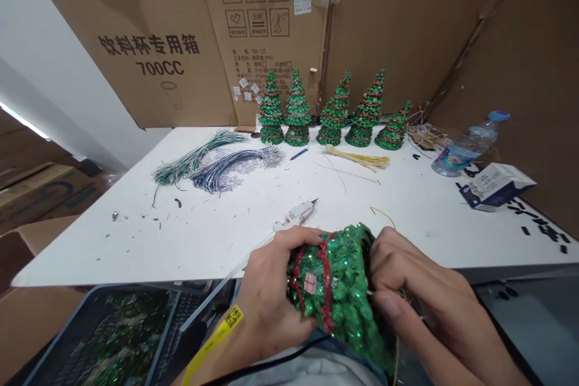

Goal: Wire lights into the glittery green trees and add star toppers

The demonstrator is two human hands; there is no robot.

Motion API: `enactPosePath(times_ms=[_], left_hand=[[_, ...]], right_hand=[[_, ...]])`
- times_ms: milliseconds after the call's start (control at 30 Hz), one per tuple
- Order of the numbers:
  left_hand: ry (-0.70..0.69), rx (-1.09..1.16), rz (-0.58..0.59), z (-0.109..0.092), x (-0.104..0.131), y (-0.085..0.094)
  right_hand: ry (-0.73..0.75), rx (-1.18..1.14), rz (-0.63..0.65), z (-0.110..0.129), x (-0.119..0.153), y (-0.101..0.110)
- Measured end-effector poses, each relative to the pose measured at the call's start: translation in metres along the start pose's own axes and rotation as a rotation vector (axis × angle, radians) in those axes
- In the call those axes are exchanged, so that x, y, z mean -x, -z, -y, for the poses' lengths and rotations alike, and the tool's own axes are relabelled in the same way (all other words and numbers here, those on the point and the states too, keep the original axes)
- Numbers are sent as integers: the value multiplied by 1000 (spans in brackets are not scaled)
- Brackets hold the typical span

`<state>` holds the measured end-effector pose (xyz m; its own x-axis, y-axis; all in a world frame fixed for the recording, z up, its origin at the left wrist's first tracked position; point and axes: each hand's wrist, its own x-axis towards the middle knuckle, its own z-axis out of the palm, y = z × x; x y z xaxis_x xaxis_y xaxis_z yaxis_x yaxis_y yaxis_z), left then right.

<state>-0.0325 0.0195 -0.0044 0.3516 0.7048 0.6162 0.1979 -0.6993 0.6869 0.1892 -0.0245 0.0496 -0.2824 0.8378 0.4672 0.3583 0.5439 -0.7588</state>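
Note:
My left hand (275,289) is wrapped round a glittery green model Christmas tree (348,277), which lies on its side above my lap. Red garland bands and a small pink gift decoration show on the tree. At the tree's open base, my right hand (416,295) is closed with thumb and fingers pinched together. A thin yellowish wire (397,353) runs from its fingers; the inside of the base is mostly hidden. Just beyond my left hand, a white glue gun (298,212) with a glue stick lies on the table.
Several finished trees (296,108) stand along the back of the white table (136,241). Bundles of green wires (194,157), blue wires (221,169) and yellow wires (362,158) lie before them. A water bottle (468,145) and small carton (495,186) stand right. A crate (97,289) sits lower left.

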Motion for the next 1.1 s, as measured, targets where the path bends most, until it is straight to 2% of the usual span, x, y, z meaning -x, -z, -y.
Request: enactPosePath(times_ms=[100,233,433,567,733,833,900,967,1000,1100], left_hand=[[52,15,-42,-1,1,-2],[110,88,-51,-5,-1,-3],[110,93,-84,-8,-2,-5],[43,31,-109,-7,1,-7],[-29,10,-61,-10,0,-8],[-63,-47,-56,-18,0,-9],[-65,-74,-50,-23,4,-9],[-24,-102,-43,-26,10,-7],[32,-118,-58,-26,13,-6],[75,-60,59,-26,19,0]], right_hand=[[-22,-191,-21,-6,4,4],[-12,-387,-165,-12,7,2],[15,-541,-222,-7,6,-10],[50,-527,-285,-5,1,-26],[247,-403,-496,-12,-1,-57],[177,-385,-560,-9,3,-67],[108,-377,-566,-5,8,-63],[31,-349,-517,-2,14,-53],[-5,-327,-468,-2,18,-45],[-82,-219,-289,-4,26,-24]])
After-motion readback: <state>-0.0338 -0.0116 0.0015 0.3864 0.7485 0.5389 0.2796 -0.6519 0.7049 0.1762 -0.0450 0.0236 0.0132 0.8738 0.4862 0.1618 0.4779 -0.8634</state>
